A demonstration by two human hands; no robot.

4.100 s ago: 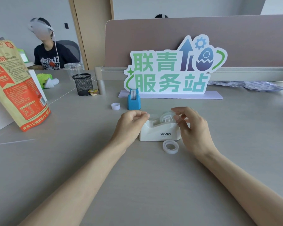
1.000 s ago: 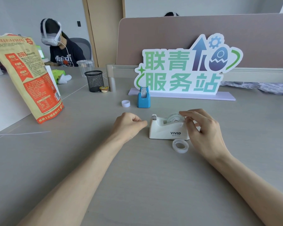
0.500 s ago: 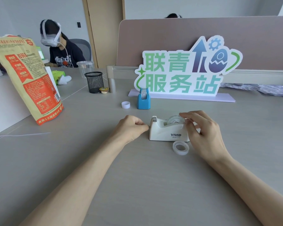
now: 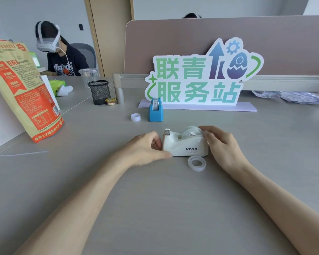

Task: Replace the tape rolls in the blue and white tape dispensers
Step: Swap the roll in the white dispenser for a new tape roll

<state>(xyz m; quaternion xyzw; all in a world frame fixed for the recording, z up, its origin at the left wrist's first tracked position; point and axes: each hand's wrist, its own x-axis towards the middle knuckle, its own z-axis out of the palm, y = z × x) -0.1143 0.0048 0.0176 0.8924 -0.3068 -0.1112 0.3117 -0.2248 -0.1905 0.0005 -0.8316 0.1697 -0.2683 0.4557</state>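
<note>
The white tape dispenser [image 4: 185, 144] marked VIVID stands on the grey desk with a clear tape roll [image 4: 191, 131] seated in its cradle. My left hand [image 4: 145, 149] rests against its cutter end, thumb along the base. My right hand [image 4: 222, 144] cups the rear end, fingertips on the seated roll. A loose clear tape roll [image 4: 196, 163] lies flat just in front of the dispenser. Farther back stands the blue tape dispenser [image 4: 155, 112] with a printed roll in it, and a small white tape roll [image 4: 135, 117] sits to its left.
A large standing sign [image 4: 201, 78] on a lilac base fills the back. A black mesh pen cup [image 4: 99, 92] and a small round item [image 4: 110, 101] stand back left. An orange printed bag [image 4: 18, 89] leans at the left. Another person with a headset sits far left.
My left hand has moved right and now touches the cutter end of the white dispenser. My right hand has closed in around its rear end. The view has shifted slightly.
</note>
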